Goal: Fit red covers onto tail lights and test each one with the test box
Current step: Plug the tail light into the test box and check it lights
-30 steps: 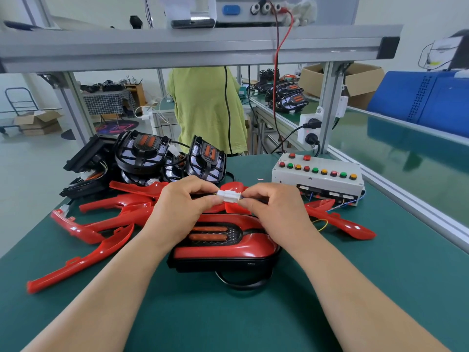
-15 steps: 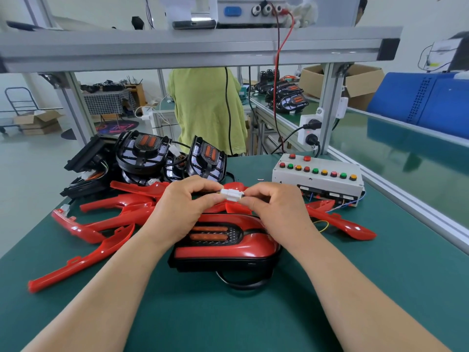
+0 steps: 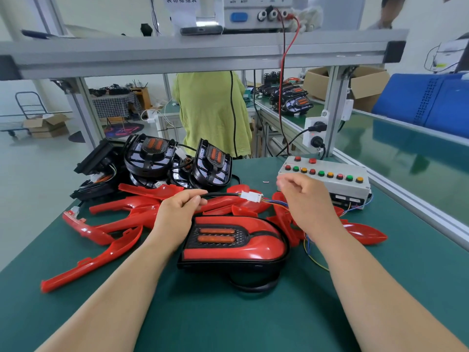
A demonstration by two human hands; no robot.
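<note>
Pinching a thin black cable [image 3: 215, 194] between thumb and forefinger, the left hand [image 3: 177, 212] was just beyond the far left corner of a glossy red-covered tail light [image 3: 236, 246] with two orange lenses set in a black grille. That tail light lay flat on the green bench mat [image 3: 228, 313] between the two forearms, and a black loop of cable showed at its near edge. From the pinch the black cable ran to a white plastic connector [image 3: 251, 196], which hung in the air between the hands, touching neither. Thin coloured wires [image 3: 276, 202] left its far side and passed behind the right hand [image 3: 302, 201]. That hand was up beside the grey rectangular test box [image 3: 327, 184], its fingers loosely curled and blurred; whether it held the wires could not be told. The hands were apart. The test box stood at the right rear of the mat, its top carrying red, green and yellow push buttons. Loose red plastic covers [image 3: 106, 224] lay heaped to the left of the tail light and behind it, with another red plastic cover [image 3: 365, 233] to the right. Uncovered black tail light housings [image 3: 152, 158] were piled at the left rear. Behind the bench stood a person in a yellow-green top [image 3: 210, 113].
</note>
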